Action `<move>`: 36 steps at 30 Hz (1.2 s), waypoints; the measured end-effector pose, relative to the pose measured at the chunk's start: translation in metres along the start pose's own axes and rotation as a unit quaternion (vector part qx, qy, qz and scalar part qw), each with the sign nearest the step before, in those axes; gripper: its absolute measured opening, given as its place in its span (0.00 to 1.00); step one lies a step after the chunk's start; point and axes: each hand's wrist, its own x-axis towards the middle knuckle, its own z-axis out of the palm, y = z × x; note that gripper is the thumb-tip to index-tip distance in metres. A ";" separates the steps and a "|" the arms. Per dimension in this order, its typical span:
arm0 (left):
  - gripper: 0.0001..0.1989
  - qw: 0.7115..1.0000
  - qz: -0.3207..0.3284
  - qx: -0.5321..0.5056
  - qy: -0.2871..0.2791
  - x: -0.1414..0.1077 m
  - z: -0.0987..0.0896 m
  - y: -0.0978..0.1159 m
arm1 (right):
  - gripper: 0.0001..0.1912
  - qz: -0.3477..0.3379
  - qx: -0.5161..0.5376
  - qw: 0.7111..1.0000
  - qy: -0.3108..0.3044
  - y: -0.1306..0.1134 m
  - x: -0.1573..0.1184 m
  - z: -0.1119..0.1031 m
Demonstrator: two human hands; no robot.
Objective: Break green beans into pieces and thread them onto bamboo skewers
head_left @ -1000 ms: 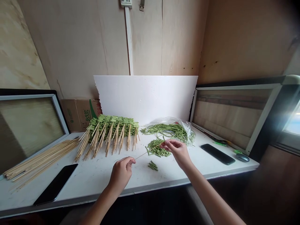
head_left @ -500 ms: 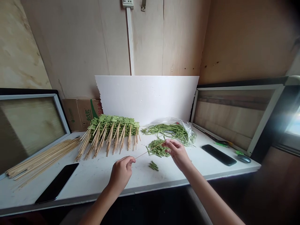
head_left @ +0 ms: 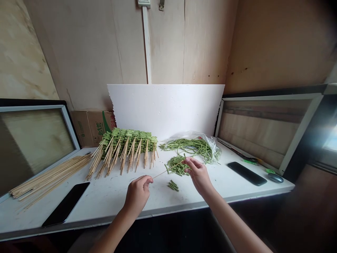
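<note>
My left hand point(head_left: 137, 191) is closed in a pinch around one end of a thin bamboo skewer point(head_left: 160, 174). The skewer slants up to the right, toward my right hand point(head_left: 198, 173). There, thumb and forefinger pinch a short piece of green bean point(head_left: 184, 156) at the skewer's far end. Whether the tip has pierced the bean is too small to tell. Behind the skewer lies a pile of cut bean pieces point(head_left: 177, 166). A small separate group of cut pieces point(head_left: 173, 185) rests on the white table point(head_left: 158, 203) in front of the pile.
Stacked bean skewers point(head_left: 131, 135) stand at the back left, sticks toward me. Loose bamboo skewers point(head_left: 50, 177) and a black phone point(head_left: 66, 204) lie left. Long beans in a plastic bag point(head_left: 193, 144) sit behind the pile. Another phone point(head_left: 246, 173) and a mouse point(head_left: 275, 177) are right.
Both hands keep the same grip and almost the same position. The whole view has shifted very slightly.
</note>
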 end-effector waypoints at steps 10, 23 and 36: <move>0.15 0.999 -0.022 -0.021 -0.034 -0.001 0.003 0.001 | 0.14 0.000 0.010 1.000 -0.009 0.002 -0.002 0.003; 0.10 0.996 -0.005 -0.083 -0.011 0.005 -0.001 0.005 | 0.16 -0.018 -0.002 1.000 0.017 -0.004 0.003 -0.005; 0.15 0.998 0.023 -0.054 0.021 0.002 0.007 -0.010 | 0.13 -0.046 -0.016 0.999 -0.013 0.011 -0.005 0.006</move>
